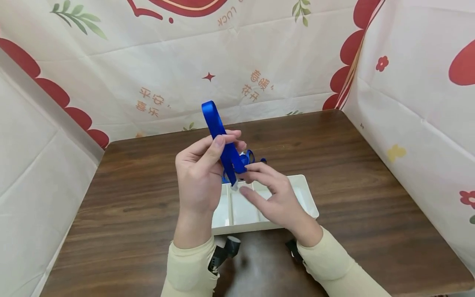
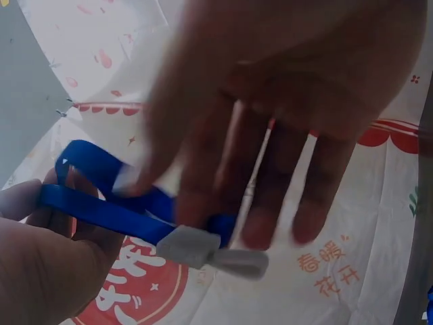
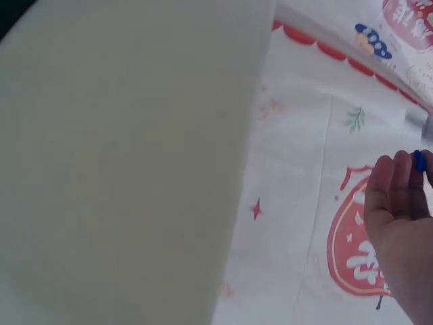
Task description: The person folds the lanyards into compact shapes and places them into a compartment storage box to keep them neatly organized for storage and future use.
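Observation:
In the head view my left hand [image 1: 202, 169] pinches a looped blue lanyard [image 1: 212, 117] between thumb and fingers, holding it up above the table. A pale plastic clip [image 2: 189, 246] ends the strap and points down towards my right hand [image 1: 274, 194]. That hand's fingertips touch the strap's lower part, while its thumb stays apart near the clip. Blurred in the left wrist view, the right hand's fingers extend nearly straight beside the clip. At the right edge of the right wrist view, a small piece of blue strap [image 3: 419, 161] shows at a hand's fingertips.
Below the hands sits a white divided tray [image 1: 306, 194] on the brown wooden table [image 1: 122, 206]. More blue straps [image 1: 249, 156] lie behind the hands near the tray's back. Printed white cloth [image 1: 178, 74] hangs at the back and sides.

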The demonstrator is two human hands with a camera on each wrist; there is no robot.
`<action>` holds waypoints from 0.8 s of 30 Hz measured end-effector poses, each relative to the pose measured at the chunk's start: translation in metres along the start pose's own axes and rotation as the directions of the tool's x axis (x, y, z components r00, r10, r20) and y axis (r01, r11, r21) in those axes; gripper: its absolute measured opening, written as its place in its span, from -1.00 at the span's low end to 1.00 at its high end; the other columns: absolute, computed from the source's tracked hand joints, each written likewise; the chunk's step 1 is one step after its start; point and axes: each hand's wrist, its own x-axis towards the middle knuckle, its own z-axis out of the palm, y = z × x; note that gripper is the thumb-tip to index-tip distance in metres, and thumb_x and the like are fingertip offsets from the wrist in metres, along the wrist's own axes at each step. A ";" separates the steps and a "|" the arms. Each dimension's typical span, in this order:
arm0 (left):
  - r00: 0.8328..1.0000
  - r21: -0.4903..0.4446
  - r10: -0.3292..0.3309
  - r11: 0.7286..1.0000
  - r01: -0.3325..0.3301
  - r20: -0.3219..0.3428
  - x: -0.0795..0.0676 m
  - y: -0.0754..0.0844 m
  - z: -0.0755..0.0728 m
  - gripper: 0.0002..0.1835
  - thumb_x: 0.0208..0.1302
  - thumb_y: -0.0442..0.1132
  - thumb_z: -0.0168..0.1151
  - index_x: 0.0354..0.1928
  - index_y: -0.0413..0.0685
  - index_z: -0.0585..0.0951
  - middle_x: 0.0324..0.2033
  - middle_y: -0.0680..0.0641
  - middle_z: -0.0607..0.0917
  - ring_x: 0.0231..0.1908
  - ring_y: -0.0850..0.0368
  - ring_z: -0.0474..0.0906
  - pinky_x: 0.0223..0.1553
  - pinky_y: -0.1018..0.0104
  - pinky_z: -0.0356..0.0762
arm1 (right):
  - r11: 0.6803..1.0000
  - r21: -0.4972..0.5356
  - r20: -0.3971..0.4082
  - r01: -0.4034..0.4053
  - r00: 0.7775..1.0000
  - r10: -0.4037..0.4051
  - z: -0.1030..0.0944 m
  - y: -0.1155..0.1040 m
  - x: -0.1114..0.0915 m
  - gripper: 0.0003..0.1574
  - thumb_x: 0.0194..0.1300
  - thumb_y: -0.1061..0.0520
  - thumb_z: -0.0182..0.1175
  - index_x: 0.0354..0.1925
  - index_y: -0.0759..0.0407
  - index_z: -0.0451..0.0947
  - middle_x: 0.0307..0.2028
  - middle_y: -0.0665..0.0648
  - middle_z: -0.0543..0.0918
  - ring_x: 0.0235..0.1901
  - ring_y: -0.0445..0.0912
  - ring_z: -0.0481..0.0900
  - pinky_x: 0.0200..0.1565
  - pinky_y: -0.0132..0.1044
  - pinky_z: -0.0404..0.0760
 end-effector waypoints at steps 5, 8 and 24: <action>1.000 -0.007 -0.023 1.000 0.023 0.001 -0.002 -0.002 0.002 -0.65 0.57 -0.39 0.12 -0.20 0.03 0.88 -0.16 -0.08 0.86 -0.24 0.04 0.83 0.06 0.11 0.78 | 0.990 0.141 0.037 -0.014 0.999 0.009 0.013 -0.005 -0.001 -0.66 0.17 0.45 0.50 -0.06 0.29 0.75 0.06 0.29 0.75 0.11 -0.12 0.70 0.19 -0.33 0.69; 1.000 -0.006 -0.012 1.000 0.012 0.004 -0.002 -0.001 0.002 -0.65 0.57 -0.38 0.11 -0.19 0.02 0.88 -0.15 -0.08 0.86 -0.24 0.05 0.83 0.04 0.11 0.79 | 0.974 0.225 0.037 -0.041 0.999 0.033 0.017 -0.006 -0.002 -0.73 0.22 0.44 0.47 -0.09 0.34 0.73 0.06 0.35 0.74 0.18 -0.15 0.68 0.23 -0.32 0.69; 0.970 0.172 0.166 0.976 -0.135 -0.178 0.020 0.028 -0.027 -0.78 0.57 -0.32 0.21 -0.14 -0.26 0.81 -0.18 -0.11 0.86 -0.28 0.01 0.77 -0.06 0.17 0.80 | 0.932 0.254 0.052 -0.258 0.966 0.254 0.011 -0.014 -0.011 -0.86 0.20 0.41 0.50 -0.26 0.30 0.76 -0.28 0.12 0.76 -0.15 -0.18 0.71 -0.13 -0.38 0.74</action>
